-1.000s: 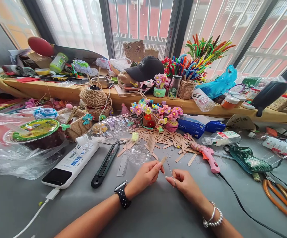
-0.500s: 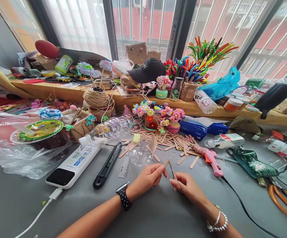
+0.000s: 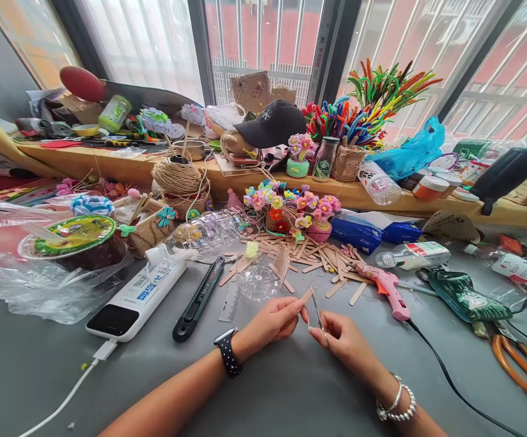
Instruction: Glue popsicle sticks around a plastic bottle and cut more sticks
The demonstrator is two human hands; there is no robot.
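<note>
Between thumb and fingers, my left hand (image 3: 278,321) pinches a short wooden craft stick (image 3: 307,297), its free end pointing up and right. My right hand (image 3: 342,337) is closed on small metal scissors (image 3: 319,315), whose blade tips meet the end of the stick. The handle loops are mostly hidden by my fingers. Just beyond my hands lies a loose pile of craft sticks (image 3: 311,258). A clear plastic dome or cup (image 3: 258,282) sits in front of the pile, with a small panel of joined sticks (image 3: 282,262) standing beside it.
A pink glue gun (image 3: 388,288) with a black cord lies to the right, near orange-handled scissors (image 3: 518,364). Left of my hands are a utility knife (image 3: 198,300), a clear ruler (image 3: 229,303) and a white power bank (image 3: 140,297). Pipe-cleaner flowers (image 3: 322,209) stand at the back.
The scissor tips and the stick's end have come together, with the stick tilted slightly further right. Both hands stay in nearly the same place; the view has shifted slightly.
</note>
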